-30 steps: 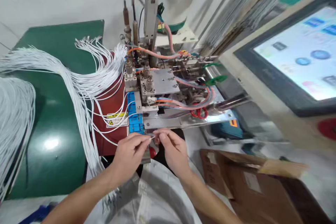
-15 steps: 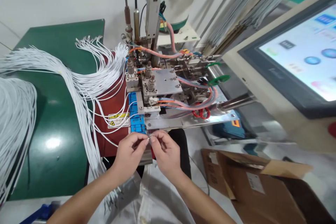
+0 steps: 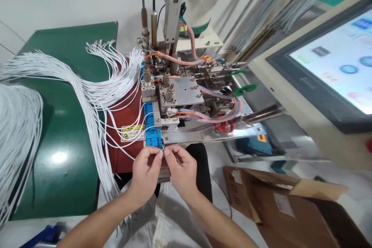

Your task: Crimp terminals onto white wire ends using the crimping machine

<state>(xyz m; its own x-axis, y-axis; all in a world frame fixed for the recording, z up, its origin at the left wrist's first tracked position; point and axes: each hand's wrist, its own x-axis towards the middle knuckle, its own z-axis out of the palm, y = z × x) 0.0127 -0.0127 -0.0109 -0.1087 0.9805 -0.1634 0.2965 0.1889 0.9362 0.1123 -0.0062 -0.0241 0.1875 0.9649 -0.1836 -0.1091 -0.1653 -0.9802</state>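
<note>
My left hand (image 3: 145, 176) is closed in a pinch on the end of a thin white cable (image 3: 163, 149). Thumb and forefinger of my right hand (image 3: 183, 170) pinch at the same tip, the fingertips of both hands almost meeting. Fine detail of the tip is too small to make out. Just beyond my fingers is a row of blue clamp blocks (image 3: 153, 137) along the machine's left edge. Several white cables run into these blocks from a large bundle (image 3: 113, 93) draped over the red-brown plate (image 3: 117, 162).
A metal machine (image 3: 183, 91) with hoses and a green-rimmed wire spool (image 3: 241, 82) stands ahead. On the left, a green table (image 3: 66, 178) bears another cable bundle (image 3: 17, 131). A touchscreen (image 3: 337, 62) juts in at right, above an open cardboard box (image 3: 273, 213).
Both hands have moved slightly left and closer together, up against the near end of the blue blocks. The right hand has come in to the cable tip. The view has shifted a little.
</note>
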